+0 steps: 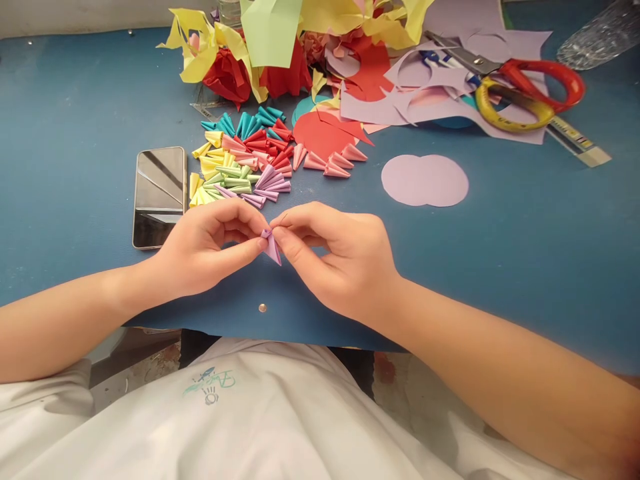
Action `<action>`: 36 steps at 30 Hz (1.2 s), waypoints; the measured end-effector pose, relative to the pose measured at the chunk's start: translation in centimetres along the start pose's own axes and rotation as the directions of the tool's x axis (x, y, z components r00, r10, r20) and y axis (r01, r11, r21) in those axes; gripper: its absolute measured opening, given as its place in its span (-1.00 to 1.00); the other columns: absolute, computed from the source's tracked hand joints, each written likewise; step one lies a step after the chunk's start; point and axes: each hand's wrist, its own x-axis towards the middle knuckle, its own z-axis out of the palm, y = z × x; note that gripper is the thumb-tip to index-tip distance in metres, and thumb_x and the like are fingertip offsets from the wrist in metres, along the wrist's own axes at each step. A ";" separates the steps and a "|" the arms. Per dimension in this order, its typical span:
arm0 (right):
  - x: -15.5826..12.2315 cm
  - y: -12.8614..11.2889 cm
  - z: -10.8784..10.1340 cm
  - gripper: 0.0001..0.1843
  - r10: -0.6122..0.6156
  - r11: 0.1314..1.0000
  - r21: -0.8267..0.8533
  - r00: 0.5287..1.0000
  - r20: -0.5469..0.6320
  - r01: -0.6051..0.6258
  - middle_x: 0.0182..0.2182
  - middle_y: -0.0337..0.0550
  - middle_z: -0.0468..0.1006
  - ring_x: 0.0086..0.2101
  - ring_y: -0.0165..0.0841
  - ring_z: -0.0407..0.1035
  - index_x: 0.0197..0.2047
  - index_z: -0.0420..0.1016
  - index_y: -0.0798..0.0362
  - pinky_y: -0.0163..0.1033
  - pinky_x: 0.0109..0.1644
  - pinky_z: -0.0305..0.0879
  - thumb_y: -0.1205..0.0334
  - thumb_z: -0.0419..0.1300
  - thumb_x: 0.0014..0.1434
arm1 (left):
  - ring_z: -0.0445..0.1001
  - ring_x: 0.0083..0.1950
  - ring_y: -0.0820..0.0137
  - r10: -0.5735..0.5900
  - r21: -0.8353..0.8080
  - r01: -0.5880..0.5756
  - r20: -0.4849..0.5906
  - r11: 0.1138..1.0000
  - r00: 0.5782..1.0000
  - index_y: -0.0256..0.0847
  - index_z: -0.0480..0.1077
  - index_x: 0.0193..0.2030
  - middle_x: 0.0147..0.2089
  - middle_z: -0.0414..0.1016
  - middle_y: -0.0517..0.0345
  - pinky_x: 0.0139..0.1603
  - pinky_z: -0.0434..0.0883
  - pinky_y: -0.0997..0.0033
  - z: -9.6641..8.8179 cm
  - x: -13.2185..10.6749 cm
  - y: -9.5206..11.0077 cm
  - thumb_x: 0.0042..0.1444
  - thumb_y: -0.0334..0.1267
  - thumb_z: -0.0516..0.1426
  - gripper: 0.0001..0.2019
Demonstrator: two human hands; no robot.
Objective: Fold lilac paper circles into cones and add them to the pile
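Observation:
Between my two hands, near the table's front edge, is a small lilac paper cone [273,250] with its tip pointing down. My left hand [210,247] pinches its upper left side between thumb and fingertips. From the other side, my right hand [340,250] pinches the rolled rim. Just beyond my fingers lies a pile of rolled paper cones [245,160] in teal, red, pink, yellow, green and lilac. Lilac paper circles [425,180], partly overlapping, rest flat to the right of my right hand.
A phone [159,197] lies left of the cones. Scissors [520,80] with red and yellow handles sit on lilac paper scraps [370,110] at the back right, beside a cutter knife [580,141]. Crumpled coloured paper [227,73] fills the back, and a clear plastic bottle [600,37] lies far right.

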 end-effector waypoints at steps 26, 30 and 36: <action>1.3 0.3 -0.5 -0.69 0.461 0.665 0.590 0.873 0.158 -0.458 -0.36 -0.25 0.66 -0.35 -0.36 0.61 -0.30 0.61 -0.01 -0.23 -0.25 0.70 0.03 0.59 0.16 | 0.51 -0.36 0.49 -0.258 -0.246 0.253 0.010 0.936 0.966 -0.25 0.53 -0.20 -0.35 0.58 0.20 -0.35 0.49 0.56 -0.4 -0.1 0.8 0.14 -0.27 0.49 -0.75; 1.5 0.1 -0.5 -0.57 0.497 0.622 0.624 0.854 0.152 -0.473 -0.40 -0.25 0.69 -0.41 -0.37 0.62 -0.32 0.62 0.01 -0.23 -0.26 0.70 -0.08 0.66 0.04 | 0.49 -0.36 0.51 -0.240 -0.223 0.232 -0.009 0.947 0.971 -0.25 0.54 -0.19 -0.36 0.56 0.23 -0.36 0.47 0.58 -0.4 -0.2 0.8 0.10 -0.32 0.51 -0.73; 1.5 0.1 -0.6 -0.72 0.500 0.628 0.614 0.852 0.153 -0.479 -0.41 -0.24 0.70 -0.40 -0.37 0.63 -0.33 0.64 0.02 -0.24 -0.24 0.69 0.12 0.63 0.09 | 0.58 -0.25 0.47 -0.261 -0.245 0.249 -0.021 0.937 0.965 -0.25 0.55 -0.17 -0.28 0.63 0.19 -0.25 0.53 0.55 -0.4 -0.2 0.6 0.09 -0.31 0.52 -0.72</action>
